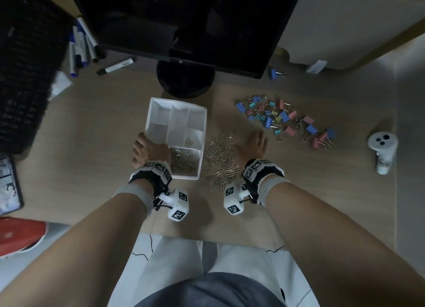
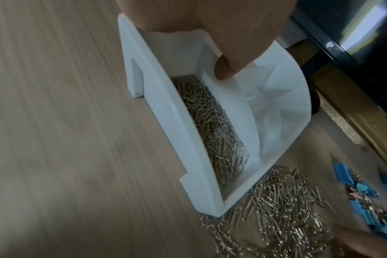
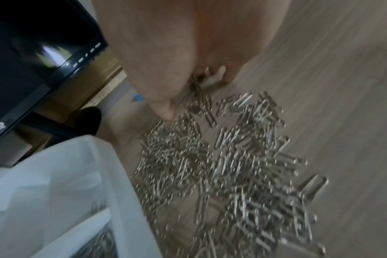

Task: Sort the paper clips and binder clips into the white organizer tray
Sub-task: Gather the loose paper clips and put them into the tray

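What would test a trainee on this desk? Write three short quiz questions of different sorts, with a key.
1. True or false: the binder clips already lie in the white organizer tray.
2. Which hand holds the tray? A) left hand B) right hand C) neither
3. Fill in: the loose paper clips lie on the desk, to the tray's ____ side in the head view.

Key:
1. False: they lie on the desk, right of the tray.
2. A: the left hand grips the tray's near left corner, thumb inside; the right hand is over the loose paper clips.
3. right
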`<state>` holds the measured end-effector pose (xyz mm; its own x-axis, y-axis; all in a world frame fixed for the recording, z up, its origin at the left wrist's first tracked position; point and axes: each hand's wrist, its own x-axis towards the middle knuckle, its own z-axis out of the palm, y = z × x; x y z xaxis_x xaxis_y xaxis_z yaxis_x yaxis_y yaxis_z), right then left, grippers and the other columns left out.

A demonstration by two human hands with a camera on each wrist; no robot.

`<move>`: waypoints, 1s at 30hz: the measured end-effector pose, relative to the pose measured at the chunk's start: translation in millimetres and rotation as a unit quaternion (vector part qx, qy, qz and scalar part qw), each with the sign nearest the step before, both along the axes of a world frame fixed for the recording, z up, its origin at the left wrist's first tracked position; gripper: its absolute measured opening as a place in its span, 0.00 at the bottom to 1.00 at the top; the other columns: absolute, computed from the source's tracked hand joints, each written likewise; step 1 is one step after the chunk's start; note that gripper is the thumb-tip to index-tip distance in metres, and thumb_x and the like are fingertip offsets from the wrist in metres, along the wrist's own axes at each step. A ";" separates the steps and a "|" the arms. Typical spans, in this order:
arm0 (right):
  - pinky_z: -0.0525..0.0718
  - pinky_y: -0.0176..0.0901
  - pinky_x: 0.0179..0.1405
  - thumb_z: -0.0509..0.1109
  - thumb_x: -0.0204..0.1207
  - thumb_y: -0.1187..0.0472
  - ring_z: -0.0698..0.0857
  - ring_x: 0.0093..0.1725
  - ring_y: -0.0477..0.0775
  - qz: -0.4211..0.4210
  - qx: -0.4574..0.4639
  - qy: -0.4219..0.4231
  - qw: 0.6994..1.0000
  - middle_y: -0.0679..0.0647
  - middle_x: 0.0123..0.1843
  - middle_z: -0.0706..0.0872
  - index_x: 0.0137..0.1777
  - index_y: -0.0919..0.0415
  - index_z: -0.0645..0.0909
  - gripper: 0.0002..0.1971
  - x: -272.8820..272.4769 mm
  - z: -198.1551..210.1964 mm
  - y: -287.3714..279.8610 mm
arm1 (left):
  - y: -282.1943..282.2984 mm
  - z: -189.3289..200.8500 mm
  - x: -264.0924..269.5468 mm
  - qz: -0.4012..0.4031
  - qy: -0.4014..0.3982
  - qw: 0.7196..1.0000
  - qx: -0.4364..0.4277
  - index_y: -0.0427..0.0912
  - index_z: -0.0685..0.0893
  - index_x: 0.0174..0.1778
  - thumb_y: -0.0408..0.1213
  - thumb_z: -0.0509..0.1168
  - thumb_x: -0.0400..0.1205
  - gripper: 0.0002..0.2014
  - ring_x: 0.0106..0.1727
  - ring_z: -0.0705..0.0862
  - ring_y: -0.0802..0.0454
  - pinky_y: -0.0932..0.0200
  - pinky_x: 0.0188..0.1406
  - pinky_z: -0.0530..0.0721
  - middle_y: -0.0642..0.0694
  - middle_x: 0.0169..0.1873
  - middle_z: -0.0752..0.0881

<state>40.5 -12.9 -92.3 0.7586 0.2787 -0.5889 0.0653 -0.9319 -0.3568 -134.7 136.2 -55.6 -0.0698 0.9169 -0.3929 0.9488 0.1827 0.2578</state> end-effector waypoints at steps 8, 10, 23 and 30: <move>0.51 0.50 0.87 0.71 0.80 0.52 0.47 0.89 0.58 0.068 0.039 -0.019 0.997 0.59 0.90 0.49 0.88 0.66 0.47 0.47 -42.3 2.5 17.1 | 6.2 6.0 -0.2 0.006 -0.005 0.999 -0.050 0.39 0.62 0.78 0.39 0.55 0.83 0.25 0.75 0.67 0.40 0.40 0.71 0.64 0.38 0.74 0.69; 0.62 0.55 0.83 0.74 0.76 0.53 0.60 0.84 0.62 0.063 0.040 -0.055 0.996 0.61 0.85 0.63 0.85 0.66 0.56 0.43 -40.7 9.0 20.2 | 7.1 8.5 -0.9 0.003 -0.014 0.998 -0.064 0.39 0.62 0.77 0.39 0.54 0.83 0.25 0.74 0.68 0.40 0.39 0.71 0.64 0.38 0.74 0.69; 0.72 0.60 0.71 0.88 0.54 0.42 0.64 0.76 0.65 0.220 -0.075 -0.059 0.971 0.56 0.79 0.62 0.80 0.42 0.59 0.56 -39.9 11.3 40.0 | 22.2 6.5 -11.7 0.008 -0.105 0.989 -0.100 0.36 0.66 0.76 0.42 0.54 0.83 0.25 0.73 0.68 0.38 0.41 0.69 0.66 0.35 0.72 0.70; 0.81 0.59 0.62 0.82 0.68 0.46 0.71 0.69 0.64 0.213 -0.033 -0.058 0.975 0.55 0.72 0.69 0.70 0.44 0.74 0.31 -49.9 12.0 36.0 | 21.3 4.5 -13.3 -0.003 -0.101 0.991 -0.093 0.36 0.66 0.76 0.42 0.54 0.83 0.25 0.73 0.67 0.37 0.39 0.70 0.67 0.35 0.72 0.70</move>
<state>-9.4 23.1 -80.4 0.6450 0.5468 -0.5338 0.4867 -0.8325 -0.2647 -148.0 157.6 -51.1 0.0319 0.8277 -0.5603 0.8825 0.2399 0.4046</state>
